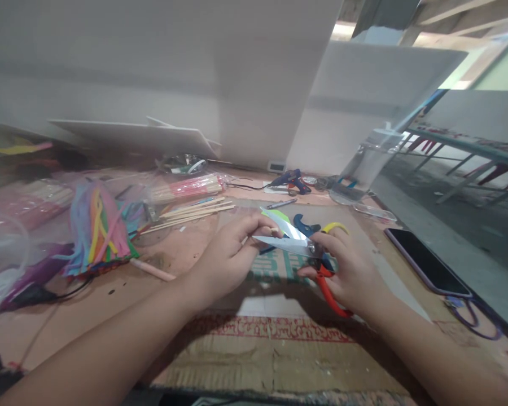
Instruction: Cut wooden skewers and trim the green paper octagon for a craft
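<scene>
My right hand (347, 265) grips a pair of scissors (294, 242) by its red and yellow handles. The two blades stand apart and point left, at the fingers of my left hand (232, 254). Thumb and forefinger of that hand are pinched together between the blade tips, with a small pale bit showing that I cannot make out. Just beyond the blades lie a lime green piece (281, 215) and a curved dark blue object (305, 224). Below is a cardboard sheet (237, 358) with green and red print, partly hidden by my hands.
Left are a bundle of coloured strips (99, 231), thin wooden sticks (190, 214) and a purple tool (38, 276). A blue glue gun (291, 179) and a pen (281, 203) lie behind. At right are a clear container (366, 163) and a phone (427, 262) near the table edge. White boards rise behind.
</scene>
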Demonstrator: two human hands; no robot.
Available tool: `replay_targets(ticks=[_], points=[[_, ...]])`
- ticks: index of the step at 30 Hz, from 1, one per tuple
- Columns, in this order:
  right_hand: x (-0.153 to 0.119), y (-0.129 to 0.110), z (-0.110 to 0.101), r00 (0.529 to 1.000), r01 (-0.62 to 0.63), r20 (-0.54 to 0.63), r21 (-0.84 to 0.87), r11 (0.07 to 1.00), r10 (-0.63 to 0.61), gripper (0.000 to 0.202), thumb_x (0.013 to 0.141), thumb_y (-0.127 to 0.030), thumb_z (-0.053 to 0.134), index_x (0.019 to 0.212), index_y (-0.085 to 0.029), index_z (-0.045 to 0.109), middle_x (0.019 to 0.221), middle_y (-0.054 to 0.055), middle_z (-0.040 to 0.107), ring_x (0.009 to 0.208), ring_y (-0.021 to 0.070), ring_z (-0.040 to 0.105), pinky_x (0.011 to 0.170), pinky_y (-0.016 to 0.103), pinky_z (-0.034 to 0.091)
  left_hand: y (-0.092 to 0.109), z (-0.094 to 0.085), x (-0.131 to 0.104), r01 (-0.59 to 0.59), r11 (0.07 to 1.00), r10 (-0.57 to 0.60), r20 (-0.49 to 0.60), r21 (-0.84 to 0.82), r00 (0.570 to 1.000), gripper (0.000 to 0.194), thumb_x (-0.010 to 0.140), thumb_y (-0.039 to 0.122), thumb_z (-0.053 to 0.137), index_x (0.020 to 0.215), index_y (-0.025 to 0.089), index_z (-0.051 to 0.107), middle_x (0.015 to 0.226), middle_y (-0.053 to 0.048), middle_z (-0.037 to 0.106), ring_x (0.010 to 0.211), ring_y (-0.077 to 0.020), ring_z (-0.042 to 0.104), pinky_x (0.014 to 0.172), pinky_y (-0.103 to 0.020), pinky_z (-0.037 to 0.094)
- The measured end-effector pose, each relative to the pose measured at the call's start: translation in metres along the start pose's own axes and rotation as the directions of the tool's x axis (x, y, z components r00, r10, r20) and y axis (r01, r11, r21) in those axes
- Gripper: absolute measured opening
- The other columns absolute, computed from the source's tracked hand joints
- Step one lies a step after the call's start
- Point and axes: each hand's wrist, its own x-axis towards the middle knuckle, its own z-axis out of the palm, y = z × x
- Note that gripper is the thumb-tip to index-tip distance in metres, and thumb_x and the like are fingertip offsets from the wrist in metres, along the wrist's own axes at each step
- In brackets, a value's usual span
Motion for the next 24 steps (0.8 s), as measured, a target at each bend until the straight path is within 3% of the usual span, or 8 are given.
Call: replay_targets(ticks=[4, 13, 18, 24], points=[[0.0, -0.002, -0.001, 1.0, 0.001, -0.026, 0.025, 1.0, 0.0, 0.038, 0.09, -0.051, 0.067, 0.112, -0.021, 0.057, 0.088, 0.005, 0.053, 0.079, 0.0221, 0.052, 0.067, 0.035, 0.042, 0.0, 0.002, 0.001, 0.048, 0.999, -0.047, 0.002, -0.022, 0.999, 0.021, 0.099, 0.028, 0.047, 0.097, 0.021, 0.067, 0.096, -0.004, 0.073, 0.09, -0.0191, 0.065, 0.081, -0.029, 0.05], [-0.001, -0.008, -0.002, 1.0, 0.004, -0.004, 0.035, 0.999, -0.004, 0.04, 0.09, -0.054, 0.066, 0.112, -0.021, 0.058, 0.088, 0.005, 0.054, 0.078, 0.0209, 0.052, 0.065, 0.033, 0.042, 0.001, 0.007, -0.005, 0.076, 0.997, -0.075, 0.037, -0.021, 0.997, 0.016, 0.093, 0.022, 0.052, 0.096, 0.021, 0.069, 0.101, -0.004, 0.074, 0.094, -0.021, 0.067, 0.088, -0.032, 0.052], [-0.001, -0.009, -0.004, 1.0, 0.009, 0.014, 0.036, 0.999, -0.009, 0.042, 0.09, -0.052, 0.067, 0.115, -0.02, 0.056, 0.088, 0.005, 0.053, 0.078, 0.021, 0.053, 0.065, 0.033, 0.041, 0.002, 0.008, -0.005, 0.064, 0.998, -0.063, 0.039, -0.026, 0.997, 0.015, 0.091, 0.021, 0.052, 0.091, 0.02, 0.067, 0.102, -0.005, 0.074, 0.096, -0.0216, 0.067, 0.089, -0.032, 0.052], [0.001, -0.012, -0.007, 0.999, 0.014, 0.039, 0.043, 0.999, -0.016, 0.046, 0.09, -0.06, 0.061, 0.111, -0.02, 0.055, 0.09, 0.005, 0.051, 0.077, 0.0209, 0.051, 0.065, 0.034, 0.042, 0.001, 0.006, -0.005, 0.012, 0.999, -0.013, 0.043, 0.035, 0.999, 0.015, 0.087, 0.016, 0.052, 0.091, 0.021, 0.066, 0.099, -0.004, 0.074, 0.095, -0.0217, 0.067, 0.09, -0.033, 0.052]])
